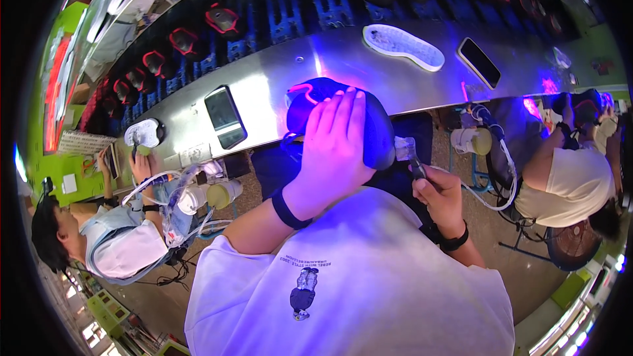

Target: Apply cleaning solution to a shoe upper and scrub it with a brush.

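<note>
A dark, rounded shoe upper with a red-pink trim line rests at the bench's near edge, lit violet. My left hand lies across its top, fingers together and curving over it, gripping it. Just right of the shoe, my right hand is closed around the dark handle of a brush. The brush's pale, translucent head is against or very close to the shoe's right side; contact cannot be made out. Beyond the shoe, a white shoe sole lies on the metal bench.
Phones lie on the bench, one at left and another at right. Shoes with red trim stand on the dark-blue rack behind. Tubed containers hang by the near edge. Co-workers sit at left and right.
</note>
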### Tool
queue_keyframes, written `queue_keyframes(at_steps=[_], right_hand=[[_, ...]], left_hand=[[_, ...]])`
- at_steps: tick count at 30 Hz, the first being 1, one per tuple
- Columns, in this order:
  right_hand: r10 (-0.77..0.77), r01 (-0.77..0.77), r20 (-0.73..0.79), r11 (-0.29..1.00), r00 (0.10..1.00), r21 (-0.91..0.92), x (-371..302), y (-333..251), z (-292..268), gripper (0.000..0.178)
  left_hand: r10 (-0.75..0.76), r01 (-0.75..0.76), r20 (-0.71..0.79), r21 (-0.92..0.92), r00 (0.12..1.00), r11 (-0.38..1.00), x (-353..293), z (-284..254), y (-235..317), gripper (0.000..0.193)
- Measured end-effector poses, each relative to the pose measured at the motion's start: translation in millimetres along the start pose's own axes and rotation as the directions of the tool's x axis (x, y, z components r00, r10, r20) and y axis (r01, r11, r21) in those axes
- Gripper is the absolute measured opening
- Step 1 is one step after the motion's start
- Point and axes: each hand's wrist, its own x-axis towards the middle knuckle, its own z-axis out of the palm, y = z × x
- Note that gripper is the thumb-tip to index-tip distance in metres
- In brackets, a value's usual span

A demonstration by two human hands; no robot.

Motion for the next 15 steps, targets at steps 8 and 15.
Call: queue_keyframes(at_steps=[8,15], right_hand=[[-0.301,0.191,-0.171,0.862,0.938,-0.47,18,-41,2,0.029],[-0.444,0.345,0.078,0.562,0.893,-0.752,68,-93,2,0.03]], left_hand=[[-0.067,0.066,-0.038,-0.024,0.997,0.998,29,7,-8,0.097],[-0.104,0.097,-0.041,-0.146,0.994,0.985,56,-3,-42,0.096]])
